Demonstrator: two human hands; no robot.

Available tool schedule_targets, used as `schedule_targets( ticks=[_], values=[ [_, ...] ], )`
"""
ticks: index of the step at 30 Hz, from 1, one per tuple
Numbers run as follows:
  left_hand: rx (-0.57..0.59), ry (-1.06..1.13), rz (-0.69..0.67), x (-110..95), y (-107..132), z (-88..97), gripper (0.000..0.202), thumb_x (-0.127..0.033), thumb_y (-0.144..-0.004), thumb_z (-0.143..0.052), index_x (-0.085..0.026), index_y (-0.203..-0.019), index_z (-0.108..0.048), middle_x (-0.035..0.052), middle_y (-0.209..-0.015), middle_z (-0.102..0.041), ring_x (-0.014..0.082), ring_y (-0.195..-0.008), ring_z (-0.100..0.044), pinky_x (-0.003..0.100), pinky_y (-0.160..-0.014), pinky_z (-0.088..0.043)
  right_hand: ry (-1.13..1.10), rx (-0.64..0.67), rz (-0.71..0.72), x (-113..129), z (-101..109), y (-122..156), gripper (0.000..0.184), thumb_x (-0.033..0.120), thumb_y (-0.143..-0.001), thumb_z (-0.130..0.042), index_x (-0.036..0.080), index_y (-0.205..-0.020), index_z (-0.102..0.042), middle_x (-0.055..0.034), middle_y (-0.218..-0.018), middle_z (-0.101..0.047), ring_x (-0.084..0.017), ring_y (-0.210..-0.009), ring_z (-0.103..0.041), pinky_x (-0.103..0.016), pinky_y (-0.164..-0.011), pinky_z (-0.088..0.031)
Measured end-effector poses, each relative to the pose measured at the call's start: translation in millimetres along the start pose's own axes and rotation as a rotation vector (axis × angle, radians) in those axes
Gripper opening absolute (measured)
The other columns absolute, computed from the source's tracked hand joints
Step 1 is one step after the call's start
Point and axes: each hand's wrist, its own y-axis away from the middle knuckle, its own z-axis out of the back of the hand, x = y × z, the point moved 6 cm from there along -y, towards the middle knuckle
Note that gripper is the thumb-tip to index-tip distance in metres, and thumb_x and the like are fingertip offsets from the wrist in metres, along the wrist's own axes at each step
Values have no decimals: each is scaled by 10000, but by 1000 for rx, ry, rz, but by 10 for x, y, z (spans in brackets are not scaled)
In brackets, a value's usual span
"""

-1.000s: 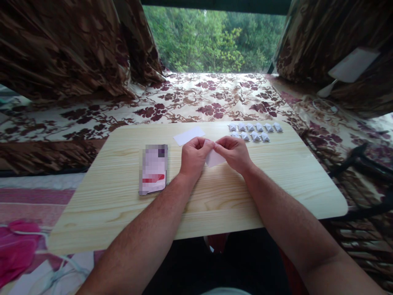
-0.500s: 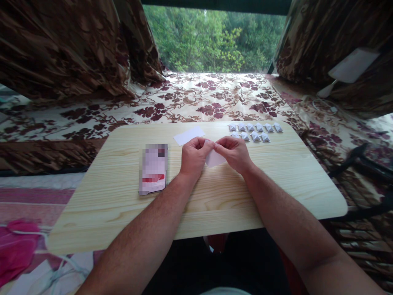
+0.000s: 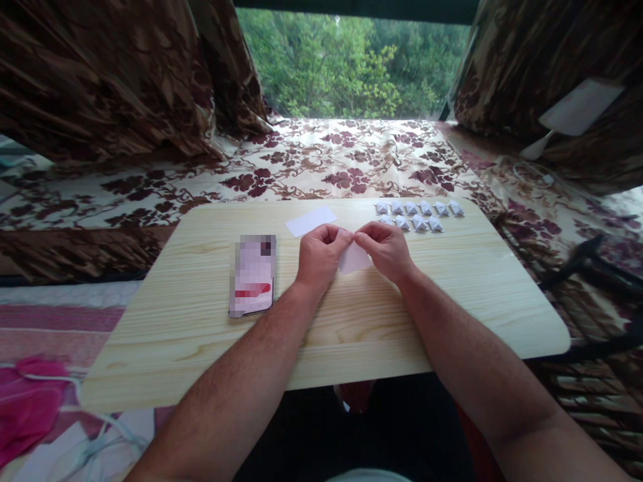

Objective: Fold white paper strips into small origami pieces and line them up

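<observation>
A small white sheet of paper (image 3: 354, 260) is pinched along its far edge by both my hands, just above the table. My left hand (image 3: 321, 253) is closed on its left side, thumb and index finger together. My right hand (image 3: 386, 249) grips the other side the same way, its fingertips close to those of the left. The fingers hide the top edge of the sheet, so any fold there cannot be made out. Beyond my left hand lies a white paper strip (image 3: 310, 221). Two rows of small folded white paper shapes (image 3: 412, 209) sit past my right hand.
A phone (image 3: 254, 274) with a blurred screen lies on the wooden table (image 3: 191, 341), left of my forearm. Behind the table is a flower-patterned cloth surface (image 3: 346, 157). A white lamp (image 3: 580, 107) stands at the far right, and pink cloth (image 3: 33, 408) lies lower left.
Both hands keep the same pinch on the sheet, with hardly any finger movement. The whole view has shifted very slightly.
</observation>
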Motion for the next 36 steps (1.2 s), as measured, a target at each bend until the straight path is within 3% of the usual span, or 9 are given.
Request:
schedule_targets(
  ticks=[15,30,36],
  values=[
    [-32,267,110,58,-12,-16,245,-302,-595,-849,-161,-663,-662,-19,-629,-604,89,-581,-509,225,-573,-397,48,-29,36,24,-13,26,241,385,-796,-671,183,-671,-633,30,-553,-490,-99,-524,-400,-258,-484,-306],
    [-27,289,136,82,-31,-3,234,-304,-621,-840,-157,-639,-658,-10,-621,-607,85,-570,-495,227,-561,-381,52,-33,36,9,-2,24,232,371,-797,-667,186,-664,-626,29,-559,-500,-101,-526,-412,-258,-489,-316],
    [-13,333,207,82,-38,-17,249,-274,-593,-837,-156,-587,-618,-18,-568,-554,80,-531,-466,226,-521,-344,71,-30,48,12,-3,24,225,358,-795,-662,188,-653,-618,33,-552,-486,-98,-521,-395,-257,-488,-311]
  ],
)
